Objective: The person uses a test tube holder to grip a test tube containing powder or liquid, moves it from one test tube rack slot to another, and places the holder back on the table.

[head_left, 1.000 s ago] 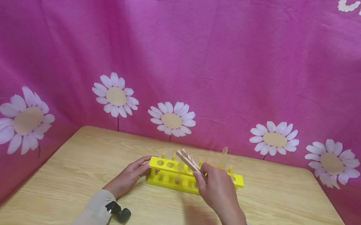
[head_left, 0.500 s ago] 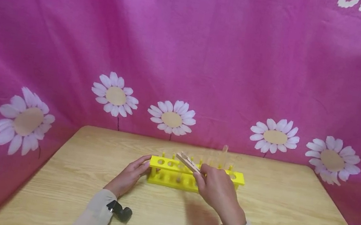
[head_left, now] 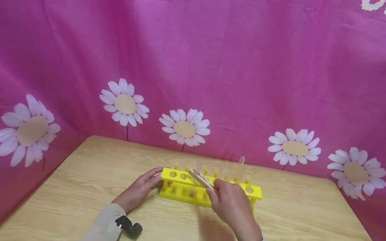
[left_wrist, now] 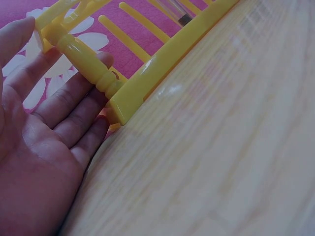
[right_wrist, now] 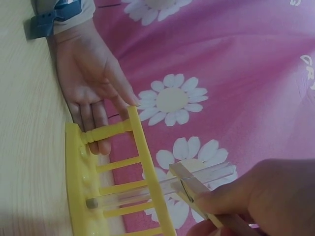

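Note:
A yellow test tube rack (head_left: 175, 197) stands on the table. At its left end my left hand (head_left: 138, 190) holds it, thumb at the top plate and fingers around the end post (left_wrist: 83, 59). My right hand (head_left: 234, 205) grips a wooden test tube holder (head_left: 201, 178), spring-type like a clothespin, slanting over the rack. In the right wrist view, the holder's tips lie at the upper part of a clear test tube (right_wrist: 130, 195) with something dark at its bottom. Whether they clamp the tube I cannot tell. My right hand covers part of the rack in the head view.
More clear tubes rise from the rack's right half, including a taller tube (head_left: 241, 165). Yellow pegs (head_left: 176, 167) line its back edge. The wooden table (head_left: 311, 225) extends around it, and a pink curtain (head_left: 243, 74) with white flowers hangs behind.
The wooden holder's tips have come down slightly, and the tube's upper end now shows above them. My left hand has stayed at the rack's end.

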Available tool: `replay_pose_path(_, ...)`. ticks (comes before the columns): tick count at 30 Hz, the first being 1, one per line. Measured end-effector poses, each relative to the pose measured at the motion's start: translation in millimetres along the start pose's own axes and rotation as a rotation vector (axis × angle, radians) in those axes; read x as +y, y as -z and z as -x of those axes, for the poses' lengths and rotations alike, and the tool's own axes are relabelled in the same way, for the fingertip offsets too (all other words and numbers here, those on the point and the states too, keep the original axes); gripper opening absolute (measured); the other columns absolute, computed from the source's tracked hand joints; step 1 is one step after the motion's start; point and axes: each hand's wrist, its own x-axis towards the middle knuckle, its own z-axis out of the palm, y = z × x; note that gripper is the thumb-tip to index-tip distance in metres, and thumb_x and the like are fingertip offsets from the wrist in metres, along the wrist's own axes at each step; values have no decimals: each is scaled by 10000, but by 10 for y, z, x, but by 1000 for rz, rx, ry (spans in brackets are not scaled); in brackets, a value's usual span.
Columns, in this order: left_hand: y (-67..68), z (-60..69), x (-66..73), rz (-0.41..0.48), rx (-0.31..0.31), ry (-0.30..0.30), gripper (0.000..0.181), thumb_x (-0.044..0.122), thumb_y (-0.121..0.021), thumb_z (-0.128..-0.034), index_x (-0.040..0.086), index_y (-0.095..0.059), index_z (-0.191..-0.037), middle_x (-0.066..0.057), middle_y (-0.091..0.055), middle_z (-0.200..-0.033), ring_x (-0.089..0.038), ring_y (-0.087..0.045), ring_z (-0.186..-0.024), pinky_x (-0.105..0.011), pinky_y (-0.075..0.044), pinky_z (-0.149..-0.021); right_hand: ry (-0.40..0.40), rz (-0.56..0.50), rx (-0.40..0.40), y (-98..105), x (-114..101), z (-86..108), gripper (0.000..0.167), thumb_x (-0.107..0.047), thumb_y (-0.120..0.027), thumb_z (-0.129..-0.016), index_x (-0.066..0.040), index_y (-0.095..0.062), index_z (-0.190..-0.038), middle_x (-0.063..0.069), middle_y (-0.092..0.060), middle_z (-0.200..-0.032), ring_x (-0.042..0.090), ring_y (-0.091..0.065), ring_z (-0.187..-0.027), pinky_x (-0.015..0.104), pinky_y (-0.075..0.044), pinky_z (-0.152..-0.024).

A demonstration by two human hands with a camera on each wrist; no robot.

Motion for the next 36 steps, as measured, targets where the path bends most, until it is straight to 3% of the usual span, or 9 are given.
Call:
replay_pose_path(6, -8, 18, 11, -37, 15, 14, 551, 453, -474, -997, 160, -409, -1459, -94, -367, -1505, -281, -386, -1354, -478, -244, -1151, 1, 14, -10, -16, 5, -3, 190, -242, -693, -892, -125, -612, -766, -26, -461, -567, 145, -414, -493, 263, -332, -434)
replay_pose_path(13, -18, -3, 18, -20, 15, 23, 530, 441, -488, -994, 173, -429, -1447, -83, -379, -1497, -275, -399, -1346, -466, -242, -1154, -15, 14, -17, -33, 30, -2, 193, -245, -705, -886, -130, -612, -763, -26, -465, -570, 149, -420, -502, 267, -336, -438)
replay_pose_path(28, -16, 6, 5, 15, -20, -37, 481, 381, -465, -1017, 140, -437, -1433, -101, -430, -1443, -230, -451, -1287, -426, -271, -1145, -37, 21, -42, -56, 43, -15, 192, -260, -703, -885, -136, -611, -769, -20, -482, -588, 164, -435, -512, 275, -352, -449)
replay_pose_path(36, -7, 7, 1, 18, -32, -45, 496, 389, -466, -1016, 132, -425, -1438, -120, -441, -1427, -251, -475, -1262, -438, -273, -1139, -85, -33, -94, -64, 32, -16, 188, -263, -685, -896, -104, -623, -818, 5, -504, -608, 162, -450, -512, 271, -371, -439)
